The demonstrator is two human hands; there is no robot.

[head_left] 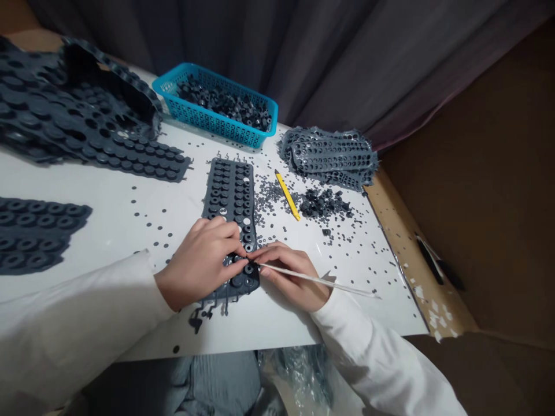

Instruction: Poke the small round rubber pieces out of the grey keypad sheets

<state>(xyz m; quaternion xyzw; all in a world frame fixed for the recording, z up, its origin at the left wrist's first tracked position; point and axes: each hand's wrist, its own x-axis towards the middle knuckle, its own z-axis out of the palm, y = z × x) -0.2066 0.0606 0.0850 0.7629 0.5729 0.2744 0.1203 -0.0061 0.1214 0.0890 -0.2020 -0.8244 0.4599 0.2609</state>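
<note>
Head view, looking down on a white table (277, 315), showed two hands at work at about 6 o'clock. The left hand (199, 263) lay curled over the lower end of one dark grey moulded rubber sheet (229, 196), its fingertips (236, 261) on the rubber; whether they pinched anything, I could not tell. The right hand (290, 276) was closed in a pinch on one thin white stick (318, 279), whose tip reached the sheet just beside the left fingertips. That sheet lay lengthwise at the table's centre, rows of round studs covering it, with a few holes showing white table through.

Around it lay four more lots of rubber. One large dark grey sheet (30, 234) sat at 9 o'clock, a heaped mass of sheets (87, 124) at 10 o'clock, and a stack of punched sheets (329, 157) at 2 o'clock, with one small heap of loose rubber pieces (323, 203) just below that stack. One blue plastic basket (217, 124) stood at 12 o'clock, full of dark rubber pieces. One yellow pencil (287, 195) lay at 1 o'clock among many scattered rubber dots (273, 199).
</note>
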